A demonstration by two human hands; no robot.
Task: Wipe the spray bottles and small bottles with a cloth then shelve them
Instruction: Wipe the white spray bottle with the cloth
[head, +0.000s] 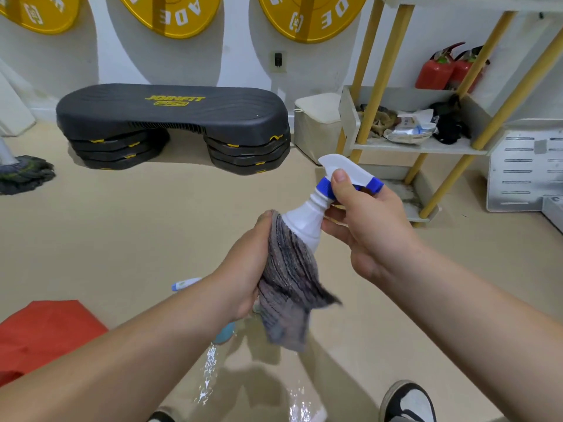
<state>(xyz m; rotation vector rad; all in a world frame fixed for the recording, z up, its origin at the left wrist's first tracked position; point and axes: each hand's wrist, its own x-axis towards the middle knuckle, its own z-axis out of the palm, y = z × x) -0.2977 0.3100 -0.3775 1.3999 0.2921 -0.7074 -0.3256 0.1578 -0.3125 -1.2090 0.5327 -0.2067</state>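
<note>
The left hand (243, 269) grips the grey cloth (292, 284), which is wrapped round the body of the white spray bottle (304, 220). The right hand (365, 233) curls round its neck, thumb on the blue collar. The bottle lies between both hands, its long axis running from 7 o'clock to 1 o'clock, nozzle end far. The shelf (441, 147) stands at 2 o'clock, nearer the right hand, which I judge should carry it there.

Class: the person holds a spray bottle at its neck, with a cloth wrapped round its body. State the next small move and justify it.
Probably slide the cloth up the spray bottle toward its neck. The left hand grips the cloth around the body, the white shoulder above is uncovered, and the right hand steadies the neck.
</note>
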